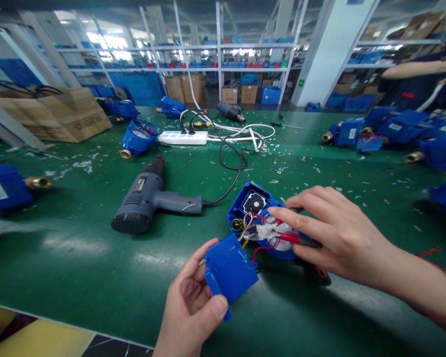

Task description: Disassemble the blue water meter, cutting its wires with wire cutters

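My left hand [195, 300] grips a blue plastic cover [232, 270] by its left edge, fingers behind and thumb in front. Just beyond the cover lies an open blue water meter housing [233, 208], with a round black part [256, 202] and coloured wires [250, 218] inside. My right hand [330, 230] is closed around wire cutters [265, 232] with red and black handles. Their jaws point left, at the wires between housing and cover; whether they touch a wire, I cannot tell. A red wire [258, 252] runs near the cover's right corner.
A grey heat gun [139, 196] lies left of the housing, its cable leading back to a white power strip [186, 138]. Blue meters with brass fittings stand left [3, 188] and right [349, 133]. Scraps litter the green table [96, 277]. Another person [412, 84] is at the back right.
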The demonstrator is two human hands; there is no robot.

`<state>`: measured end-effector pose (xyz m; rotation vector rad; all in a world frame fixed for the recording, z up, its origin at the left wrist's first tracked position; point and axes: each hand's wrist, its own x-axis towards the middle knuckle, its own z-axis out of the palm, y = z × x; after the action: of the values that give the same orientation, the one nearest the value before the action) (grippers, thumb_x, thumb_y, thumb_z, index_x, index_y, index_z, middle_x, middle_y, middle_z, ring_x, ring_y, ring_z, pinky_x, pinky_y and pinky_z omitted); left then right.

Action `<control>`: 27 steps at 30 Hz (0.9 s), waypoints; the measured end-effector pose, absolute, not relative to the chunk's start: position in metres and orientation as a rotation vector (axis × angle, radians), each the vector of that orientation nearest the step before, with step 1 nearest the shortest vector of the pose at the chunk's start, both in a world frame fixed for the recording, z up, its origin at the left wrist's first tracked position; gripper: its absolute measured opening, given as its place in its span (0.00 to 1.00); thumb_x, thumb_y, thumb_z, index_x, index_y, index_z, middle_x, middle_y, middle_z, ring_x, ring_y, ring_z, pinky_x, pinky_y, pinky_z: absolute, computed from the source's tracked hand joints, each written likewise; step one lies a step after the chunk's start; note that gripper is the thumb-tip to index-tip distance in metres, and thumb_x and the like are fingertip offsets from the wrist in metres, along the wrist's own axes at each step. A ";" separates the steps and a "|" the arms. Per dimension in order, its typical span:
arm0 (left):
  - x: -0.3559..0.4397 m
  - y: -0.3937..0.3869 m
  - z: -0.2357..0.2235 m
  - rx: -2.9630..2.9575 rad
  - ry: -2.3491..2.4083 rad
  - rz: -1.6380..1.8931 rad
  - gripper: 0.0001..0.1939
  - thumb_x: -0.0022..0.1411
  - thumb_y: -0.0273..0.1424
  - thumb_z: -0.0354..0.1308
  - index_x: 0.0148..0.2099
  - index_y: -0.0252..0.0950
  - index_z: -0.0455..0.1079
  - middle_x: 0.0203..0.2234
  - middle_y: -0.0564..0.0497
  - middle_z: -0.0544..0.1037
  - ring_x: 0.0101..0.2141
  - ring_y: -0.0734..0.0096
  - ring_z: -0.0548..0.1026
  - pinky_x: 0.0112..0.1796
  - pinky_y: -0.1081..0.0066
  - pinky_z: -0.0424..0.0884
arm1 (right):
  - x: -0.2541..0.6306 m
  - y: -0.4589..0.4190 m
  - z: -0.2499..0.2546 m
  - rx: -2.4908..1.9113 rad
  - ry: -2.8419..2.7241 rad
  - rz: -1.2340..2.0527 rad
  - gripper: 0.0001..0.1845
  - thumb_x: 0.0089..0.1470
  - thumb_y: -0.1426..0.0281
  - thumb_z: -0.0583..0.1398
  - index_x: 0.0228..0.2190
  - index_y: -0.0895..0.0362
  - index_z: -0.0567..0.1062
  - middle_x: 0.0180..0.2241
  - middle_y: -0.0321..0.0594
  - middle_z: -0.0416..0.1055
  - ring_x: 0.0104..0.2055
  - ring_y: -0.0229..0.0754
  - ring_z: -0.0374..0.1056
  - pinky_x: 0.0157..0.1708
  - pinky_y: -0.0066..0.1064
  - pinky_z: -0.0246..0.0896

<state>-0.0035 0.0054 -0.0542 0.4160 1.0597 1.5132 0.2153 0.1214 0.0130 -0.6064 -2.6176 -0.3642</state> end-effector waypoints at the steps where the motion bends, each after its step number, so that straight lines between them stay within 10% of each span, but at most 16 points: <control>1: -0.003 0.005 -0.054 0.417 1.060 1.515 0.41 0.34 0.36 0.78 0.53 0.35 0.74 0.45 0.40 0.83 0.40 0.55 0.83 0.39 0.70 0.79 | 0.213 0.121 0.014 -0.599 -2.640 -0.371 0.18 0.60 0.69 0.59 0.51 0.60 0.72 0.42 0.48 0.70 0.40 0.50 0.63 0.38 0.40 0.56; 27: 0.002 0.004 -0.053 0.566 1.099 1.535 0.41 0.36 0.39 0.77 0.54 0.36 0.71 0.42 0.41 0.84 0.40 0.55 0.82 0.39 0.70 0.77 | 0.206 0.117 0.014 -0.496 -2.634 -0.496 0.12 0.65 0.70 0.54 0.44 0.61 0.74 0.34 0.45 0.74 0.33 0.44 0.63 0.28 0.33 0.56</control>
<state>0.0015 0.0037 -0.0527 0.5660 1.0985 1.5348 0.2057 0.1174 0.0140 -0.4956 -2.6340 -0.4963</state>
